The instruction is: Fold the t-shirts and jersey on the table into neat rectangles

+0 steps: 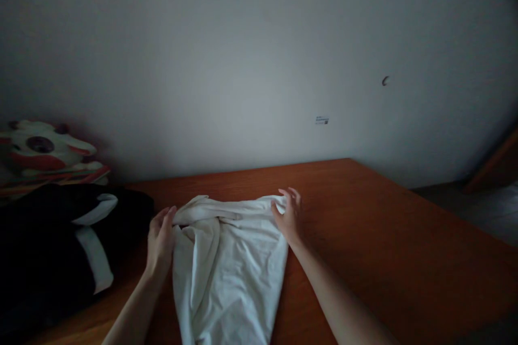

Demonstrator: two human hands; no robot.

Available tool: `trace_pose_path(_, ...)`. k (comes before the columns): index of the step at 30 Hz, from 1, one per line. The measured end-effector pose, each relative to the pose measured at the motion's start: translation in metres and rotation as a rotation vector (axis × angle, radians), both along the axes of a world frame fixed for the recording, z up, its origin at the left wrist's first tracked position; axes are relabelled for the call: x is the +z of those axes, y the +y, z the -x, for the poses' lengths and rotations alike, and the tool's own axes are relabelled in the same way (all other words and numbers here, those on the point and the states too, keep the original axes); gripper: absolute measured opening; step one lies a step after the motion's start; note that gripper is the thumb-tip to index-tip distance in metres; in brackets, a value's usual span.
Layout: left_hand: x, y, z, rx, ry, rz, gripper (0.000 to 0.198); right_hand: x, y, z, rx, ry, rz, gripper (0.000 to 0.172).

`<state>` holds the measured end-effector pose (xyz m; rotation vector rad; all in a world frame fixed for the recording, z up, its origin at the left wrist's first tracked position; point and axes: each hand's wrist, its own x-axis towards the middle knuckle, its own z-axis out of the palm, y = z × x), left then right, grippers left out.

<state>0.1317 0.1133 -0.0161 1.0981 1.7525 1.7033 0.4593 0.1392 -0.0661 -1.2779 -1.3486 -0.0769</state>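
Observation:
A white cloth garment (230, 264) lies crumpled on a brown wooden table (364, 237), running from the middle toward the near edge. My left hand (161, 240) rests against the cloth's far left corner, fingers curled onto its edge. My right hand (289, 216) is at the far right corner, thumb and fingers pinching the fabric's edge. Both forearms reach in from the bottom of the view.
A dark garment with white bands (60, 248) is heaped on the table's left side. Behind it sits a patterned red and white cloth pile (44, 153). A plain pale wall (251, 64) stands right behind the table. Floor shows at the right (477, 205).

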Motion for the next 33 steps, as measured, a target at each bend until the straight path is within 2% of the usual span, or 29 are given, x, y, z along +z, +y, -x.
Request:
trace_pose_path(3, -0.004, -0.003, -0.003, -0.037, 0.238, -0.031, 0.070, 0.008, -0.015, 0.014, 0.140, -0.223, 0.053, 0.034)
trace_pose_path(6, -0.008, -0.006, -0.009, -0.139, 0.591, -0.022, 0.061, 0.011, -0.026, 0.024, 0.274, -0.377, 0.155, 0.049)
trace_pose_path(8, -0.011, -0.007, -0.014, -0.213, 0.750, 0.007, 0.057, 0.011, -0.028, 0.026, 0.298, -0.433, 0.246, 0.058)
trace_pose_path(9, -0.013, -0.008, -0.016, -0.246, 0.792, 0.024, 0.057, 0.011, -0.028, 0.025, 0.295, -0.451, 0.292, 0.058)
trace_pose_path(11, -0.013, -0.009, -0.018, -0.285, 0.821, 0.059, 0.055, 0.012, -0.027, 0.024, 0.279, -0.467, 0.367, 0.046)
trace_pose_path(15, -0.008, -0.010, -0.017, -0.309, 0.786, 0.148, 0.046, 0.017, -0.025, 0.021, 0.282, -0.427, 0.424, 0.020)
trace_pose_path(19, -0.001, -0.010, -0.014, -0.278, 0.770, 0.204, 0.043, 0.021, -0.025, 0.021, 0.231, -0.338, 0.430, 0.009)
trace_pose_path(23, 0.005, -0.012, -0.011, -0.269, 0.758, 0.264, 0.038, 0.018, -0.020, 0.016, 0.118, -0.203, 0.381, 0.013)
trace_pose_path(25, 0.009, -0.013, -0.010, -0.219, 0.679, 0.260, 0.039, 0.014, -0.014, 0.010, 0.035, -0.114, 0.341, 0.019)
trace_pose_path(30, 0.018, -0.016, -0.005, -0.028, 0.263, 0.111, 0.054, 0.004, 0.002, -0.015, -0.143, 0.086, 0.145, 0.036)
trace_pose_path(32, 0.018, -0.016, -0.003, 0.023, 0.179, 0.044, 0.057, 0.004, 0.005, -0.021, -0.169, 0.065, 0.104, 0.036)
trace_pose_path(33, 0.017, -0.015, -0.002, 0.043, 0.203, 0.025, 0.056, 0.005, 0.005, -0.022, -0.166, 0.027, 0.099, 0.034)
